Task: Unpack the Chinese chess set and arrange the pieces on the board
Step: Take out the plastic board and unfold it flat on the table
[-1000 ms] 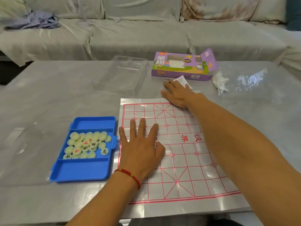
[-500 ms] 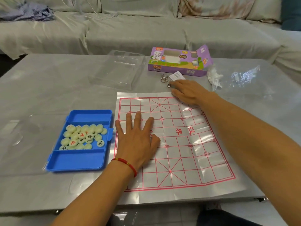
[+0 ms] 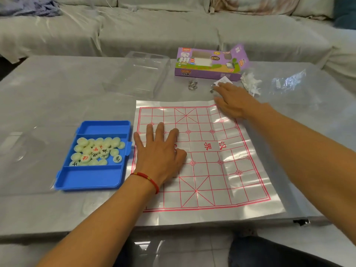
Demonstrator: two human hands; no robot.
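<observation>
Board (image 3: pixel 204 160) lying creased, risking sliding pieces (image 3: pixel 98 151); left hand (image 3: pixel 159 151) pressing flat, fingers apart, near left; right hand (image 3: pixel 233 103) spreading open at far right corner.

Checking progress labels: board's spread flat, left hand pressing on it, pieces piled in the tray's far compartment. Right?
Not quite. The head view shows the pieces piled in the blue tray's middle compartment; the far one is empty. The left hand does press flat on the spread board.

The board (image 3: pixel 208 160), a creased glossy sheet with a red grid, lies flat. Just left of it, the blue tray (image 3: pixel 92 179) holds pale round pieces (image 3: pixel 96 151) (heaped in its middle compartment).
</observation>
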